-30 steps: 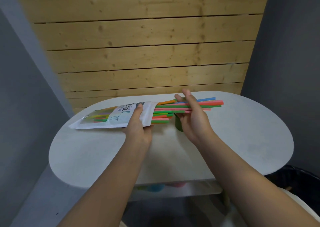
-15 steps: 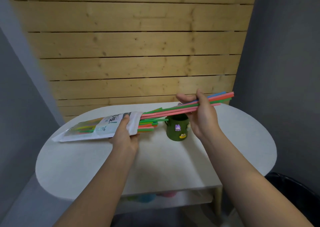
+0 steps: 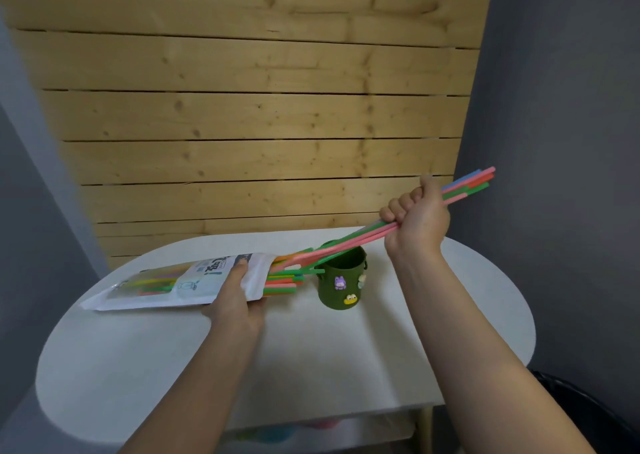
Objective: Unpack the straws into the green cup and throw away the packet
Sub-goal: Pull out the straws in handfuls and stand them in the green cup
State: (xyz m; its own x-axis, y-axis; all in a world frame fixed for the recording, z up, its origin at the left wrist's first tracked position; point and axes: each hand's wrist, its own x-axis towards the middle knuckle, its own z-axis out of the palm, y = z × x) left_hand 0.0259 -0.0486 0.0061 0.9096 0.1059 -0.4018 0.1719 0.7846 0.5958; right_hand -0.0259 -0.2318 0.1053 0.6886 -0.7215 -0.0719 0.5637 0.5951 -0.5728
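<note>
My left hand grips the open end of a white straw packet that lies slanting over the left of the white table. Several coloured straws stick out of its mouth. My right hand is fisted round a bundle of pink, green, orange and blue straws. That bundle slants up to the right, its lower ends still near the packet's mouth, passing over the rim of the green cup. The cup stands upright mid-table with small cartoon stickers on its side.
A wooden slat wall rises right behind the table. Grey walls close in on both sides. A dark bin sits on the floor at the lower right. Coloured items show dimly on a shelf under the table.
My right hand has closed into a fist round the bundle and lifted it up and to the right, drawing it further out of the packet. The left hand keeps its hold on the packet.
</note>
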